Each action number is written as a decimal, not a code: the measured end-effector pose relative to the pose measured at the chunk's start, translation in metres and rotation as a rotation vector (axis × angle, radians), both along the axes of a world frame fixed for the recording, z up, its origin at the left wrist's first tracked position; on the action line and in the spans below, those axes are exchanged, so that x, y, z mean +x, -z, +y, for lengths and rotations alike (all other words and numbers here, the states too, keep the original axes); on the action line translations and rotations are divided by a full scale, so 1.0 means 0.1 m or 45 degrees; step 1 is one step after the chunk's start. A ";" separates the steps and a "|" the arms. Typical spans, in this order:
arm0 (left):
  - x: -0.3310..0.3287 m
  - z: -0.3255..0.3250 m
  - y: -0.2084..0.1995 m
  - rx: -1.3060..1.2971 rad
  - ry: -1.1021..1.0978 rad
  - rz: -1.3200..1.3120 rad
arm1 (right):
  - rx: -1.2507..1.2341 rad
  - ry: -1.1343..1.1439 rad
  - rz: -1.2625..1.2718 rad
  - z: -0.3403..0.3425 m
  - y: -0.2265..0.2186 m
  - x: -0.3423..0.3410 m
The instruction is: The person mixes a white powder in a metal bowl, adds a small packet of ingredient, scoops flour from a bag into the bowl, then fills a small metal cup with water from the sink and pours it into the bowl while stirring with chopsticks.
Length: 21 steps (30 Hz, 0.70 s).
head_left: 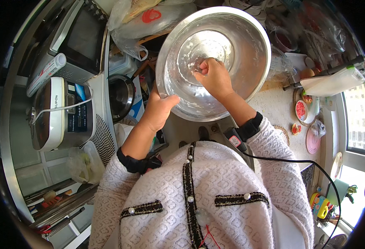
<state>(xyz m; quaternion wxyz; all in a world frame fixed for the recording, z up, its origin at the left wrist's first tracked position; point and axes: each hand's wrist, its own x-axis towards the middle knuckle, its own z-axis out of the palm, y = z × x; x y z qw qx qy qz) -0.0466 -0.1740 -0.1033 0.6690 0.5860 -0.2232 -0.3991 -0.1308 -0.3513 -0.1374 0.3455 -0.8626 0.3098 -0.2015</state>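
At far centre, large round steel bowl (249,45), left hand (159,110) gripping its near rim, right hand (213,76) closed inside, seemingly scrubbing; white residue remains.

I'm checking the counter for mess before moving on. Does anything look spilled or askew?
Nothing is spilled. The steel bowl is tipped up, gripped at its rim by the left hand, with white smears inside where the right hand rubs.

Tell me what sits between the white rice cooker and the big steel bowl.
In the head view, a small dark pot sits between the white rice cooker and the big steel bowl.
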 end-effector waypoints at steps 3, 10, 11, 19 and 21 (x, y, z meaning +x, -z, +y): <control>-0.02 0.01 0.01 -0.016 0.006 -0.014 | -0.049 0.061 -0.004 0.01 -0.01 -0.04; -0.11 -0.03 0.08 -0.009 0.039 -0.053 | 0.099 -0.112 0.143 0.04 0.00 -0.39; -0.13 -0.04 0.09 -0.011 0.042 -0.081 | 0.268 -0.230 0.216 0.06 0.00 -0.50; -0.35 -0.06 0.08 -0.089 0.159 0.025 | 0.300 -0.130 0.513 0.14 0.03 -0.96; -0.39 -0.11 0.10 -0.076 0.209 0.066 | 0.235 -0.091 0.469 0.20 0.09 -1.05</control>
